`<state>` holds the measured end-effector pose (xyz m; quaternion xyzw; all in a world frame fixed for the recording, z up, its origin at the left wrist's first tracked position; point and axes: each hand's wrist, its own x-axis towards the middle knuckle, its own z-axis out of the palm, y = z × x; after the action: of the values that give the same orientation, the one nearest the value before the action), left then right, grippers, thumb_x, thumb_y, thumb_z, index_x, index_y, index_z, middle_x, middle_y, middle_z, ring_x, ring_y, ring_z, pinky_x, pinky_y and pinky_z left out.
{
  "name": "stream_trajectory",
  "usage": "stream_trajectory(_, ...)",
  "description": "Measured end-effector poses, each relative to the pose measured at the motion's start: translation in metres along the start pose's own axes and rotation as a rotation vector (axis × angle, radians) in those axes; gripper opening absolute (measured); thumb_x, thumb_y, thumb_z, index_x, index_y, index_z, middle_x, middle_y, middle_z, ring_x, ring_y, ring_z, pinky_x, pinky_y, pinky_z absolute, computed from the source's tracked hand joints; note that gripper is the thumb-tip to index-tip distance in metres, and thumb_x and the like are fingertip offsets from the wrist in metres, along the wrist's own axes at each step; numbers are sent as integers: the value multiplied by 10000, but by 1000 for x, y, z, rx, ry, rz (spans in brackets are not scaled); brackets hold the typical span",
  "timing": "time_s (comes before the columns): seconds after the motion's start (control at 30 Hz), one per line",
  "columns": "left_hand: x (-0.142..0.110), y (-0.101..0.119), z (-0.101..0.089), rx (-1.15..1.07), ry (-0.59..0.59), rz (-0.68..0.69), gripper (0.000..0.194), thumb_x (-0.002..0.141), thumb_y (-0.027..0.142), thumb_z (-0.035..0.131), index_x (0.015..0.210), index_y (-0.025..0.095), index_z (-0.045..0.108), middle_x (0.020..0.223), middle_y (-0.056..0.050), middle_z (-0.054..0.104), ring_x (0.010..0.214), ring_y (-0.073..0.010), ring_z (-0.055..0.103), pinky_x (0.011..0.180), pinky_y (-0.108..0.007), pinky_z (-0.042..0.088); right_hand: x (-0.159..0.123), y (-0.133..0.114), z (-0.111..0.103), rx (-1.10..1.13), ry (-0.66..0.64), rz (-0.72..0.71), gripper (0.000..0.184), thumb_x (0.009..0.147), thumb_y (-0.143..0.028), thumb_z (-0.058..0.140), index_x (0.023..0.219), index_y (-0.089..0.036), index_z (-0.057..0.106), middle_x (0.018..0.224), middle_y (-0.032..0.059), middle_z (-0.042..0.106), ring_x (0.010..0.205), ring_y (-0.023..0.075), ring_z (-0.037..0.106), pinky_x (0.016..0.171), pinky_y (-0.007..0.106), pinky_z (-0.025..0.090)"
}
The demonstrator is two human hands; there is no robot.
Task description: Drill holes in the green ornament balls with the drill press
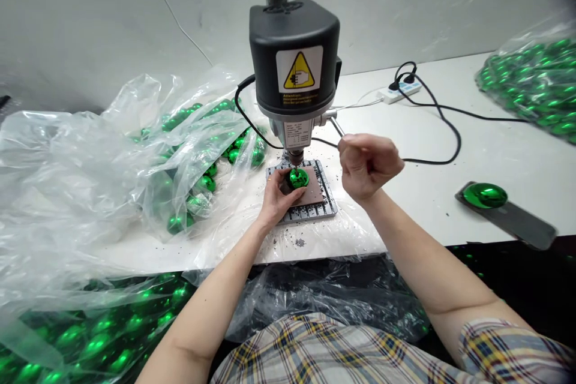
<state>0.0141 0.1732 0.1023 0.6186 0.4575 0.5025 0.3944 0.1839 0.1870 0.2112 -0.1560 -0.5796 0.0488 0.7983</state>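
Note:
A small black bench drill press (294,60) stands on the white table (472,150). My left hand (278,197) grips a shiny green ball (297,178) on a brown pad (315,193) atop the drill's slotted metal base (315,211), right under the chuck (295,156). My right hand (368,165) is closed in a fist around the drill's feed lever (336,126), to the right of the machine.
A clear plastic bag (112,156) with several green balls lies left of the drill. Another bag of green balls (535,84) sits far right. A green ball half (485,195) rests on a dark phone (517,222). Power strip (400,91) and black cable (450,126) lie behind. More bagged balls (99,336) sit below the table edge.

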Motion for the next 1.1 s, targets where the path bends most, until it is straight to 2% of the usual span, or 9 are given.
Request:
stream_trajectory(0.1,0,5,0,-16,-25,-10,535,736,359,854,1155,191,567,1133,-103,697,1064,-248,672,954,-411,538,18,-6,9,-7,50,86,132,926,-401,618,1007,-445,713,576,-45,546,323,104,269,346,312,219)
stream_trajectory(0.23,0,7,0,39,-1,12,496,744,372,841,1125,186,583,1068,-83,695,1007,-230,667,896,-373,542,68,-18,30,-10,37,301,48,924,-356,618,917,-330,657,957,-4,674,401,72,328,352,301,244)
stream_trajectory(0.3,1,8,1,65,19,20,475,747,368,832,1111,188,586,1045,-74,683,977,-221,660,854,-353,541,93,-19,39,0,-6,444,44,915,-268,608,894,-297,635,860,-1,639,414,80,315,360,296,260)
stream_trajectory(0.4,-1,10,2,81,24,25,463,734,353,827,1093,193,582,1029,-66,669,961,-216,652,831,-342,536,121,-10,48,-3,-63,674,149,944,-168,528,848,-265,589,566,-43,402,409,105,261,363,281,244)
stream_trajectory(0.5,-3,14,1,58,20,8,453,725,350,823,1067,193,570,995,-57,671,943,-214,659,825,-345,537,136,1,56,-32,-88,836,234,964,-90,455,816,-251,540,520,-69,306,409,100,230,358,264,201)
stream_trajectory(0.73,-7,20,-2,70,84,10,441,721,348,824,1050,200,571,983,-49,668,929,-206,657,833,-342,540,138,4,60,-71,-66,850,241,947,-77,459,787,-227,559,470,-81,298,433,95,217,381,267,169)
stream_trajectory(0.87,-42,35,-11,52,173,30,419,815,367,750,1174,234,579,1088,-67,650,983,-210,649,877,-353,541,136,0,58,-96,-72,837,271,967,-50,430,794,-228,539,467,-92,288,420,89,191,380,269,171)
stream_trajectory(0.93,-78,46,-17,40,35,69,373,873,361,703,1223,279,604,1155,-77,632,1048,-224,643,915,-372,543,136,-2,58,-105,-67,808,292,967,-33,430,774,-221,541,493,-86,309,416,80,211,380,264,191)
stream_trajectory(1.1,-163,41,-25,358,-717,125,361,943,312,623,1299,354,663,1328,-117,556,1169,-263,616,1000,-401,528,135,-2,58,-59,-44,781,300,950,-1,438,757,-191,566,494,-87,332,414,64,248,367,247,196)
